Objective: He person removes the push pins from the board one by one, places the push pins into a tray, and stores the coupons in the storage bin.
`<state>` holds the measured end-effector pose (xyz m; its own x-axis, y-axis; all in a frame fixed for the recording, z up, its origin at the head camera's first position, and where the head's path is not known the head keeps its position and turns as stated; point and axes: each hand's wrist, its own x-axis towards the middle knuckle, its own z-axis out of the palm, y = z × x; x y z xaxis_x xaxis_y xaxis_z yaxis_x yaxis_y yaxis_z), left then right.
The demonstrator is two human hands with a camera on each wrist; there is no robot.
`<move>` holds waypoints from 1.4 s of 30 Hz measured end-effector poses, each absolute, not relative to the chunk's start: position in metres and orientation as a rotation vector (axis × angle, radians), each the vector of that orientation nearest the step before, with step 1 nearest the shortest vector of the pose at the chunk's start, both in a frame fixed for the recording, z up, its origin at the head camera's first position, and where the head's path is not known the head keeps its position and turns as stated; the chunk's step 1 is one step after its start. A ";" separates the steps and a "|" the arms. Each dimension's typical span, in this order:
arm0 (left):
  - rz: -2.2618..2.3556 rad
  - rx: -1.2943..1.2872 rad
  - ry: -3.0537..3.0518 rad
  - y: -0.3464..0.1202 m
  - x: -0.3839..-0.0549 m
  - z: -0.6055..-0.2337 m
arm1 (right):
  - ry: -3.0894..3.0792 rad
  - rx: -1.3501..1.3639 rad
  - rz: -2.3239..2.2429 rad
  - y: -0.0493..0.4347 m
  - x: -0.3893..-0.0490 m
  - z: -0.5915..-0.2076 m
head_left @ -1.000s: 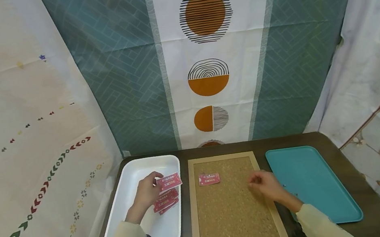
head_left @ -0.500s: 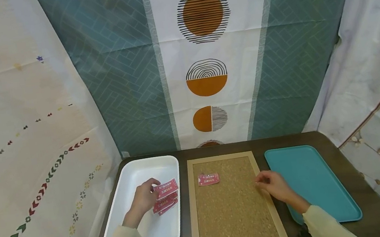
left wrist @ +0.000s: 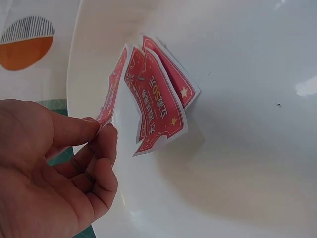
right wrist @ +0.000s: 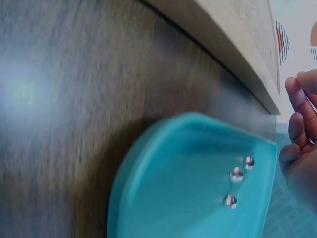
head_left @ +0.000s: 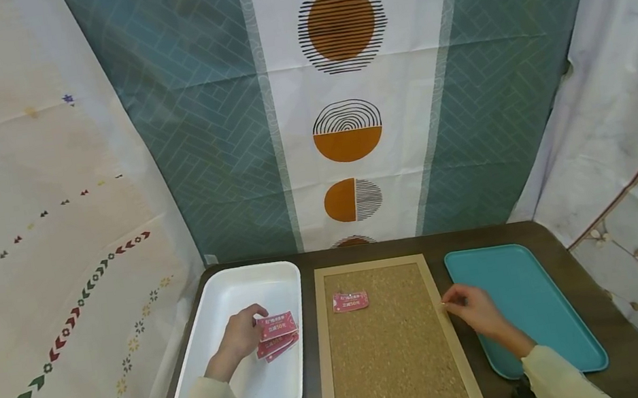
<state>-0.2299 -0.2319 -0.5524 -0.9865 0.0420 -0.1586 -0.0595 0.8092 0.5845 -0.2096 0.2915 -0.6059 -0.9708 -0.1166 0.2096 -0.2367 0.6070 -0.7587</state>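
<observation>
My left hand [head_left: 239,338] pinches a red paper coupon [left wrist: 115,87] between thumb and index finger, above the white tray [head_left: 198,382]. Beneath it in the tray lie a few more red coupons [left wrist: 161,99], overlapping and slightly curled. Past the right frame of the corkboard [head_left: 398,352], my right hand [head_left: 477,313] holds thumb and index tips together. A tiny pale thumbtack [right wrist: 299,76] barely shows between those tips, mostly hidden. One coupon [head_left: 350,301] is fixed near the board's upper left.
On the right stands a turquoise tray [head_left: 525,292], with three silver thumbtacks [right wrist: 237,174] inside. The dark wooden table [head_left: 376,250] carries both trays and the board. Patterned cloth [head_left: 211,139] hangs behind and at the sides.
My right hand has drawn rightward from over the cork to beyond the board's right frame. My left hand has lowered its coupon slightly toward the others.
</observation>
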 end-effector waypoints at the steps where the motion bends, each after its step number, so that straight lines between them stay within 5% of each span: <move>1: 0.914 -0.010 2.831 -0.232 -0.230 -0.554 | -2.691 0.297 1.295 0.294 -0.210 -0.606; 42: 0.860 -0.105 2.747 -0.229 -0.232 -0.562 | -2.908 0.124 0.985 0.369 -0.194 -0.618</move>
<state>-0.2316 -0.2293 -0.5618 -0.9634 0.0087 -0.2678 -0.1457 0.8219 0.5506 -0.1938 0.3689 -0.6183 -0.9944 -0.0547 0.0905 -0.0985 0.7914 -0.6034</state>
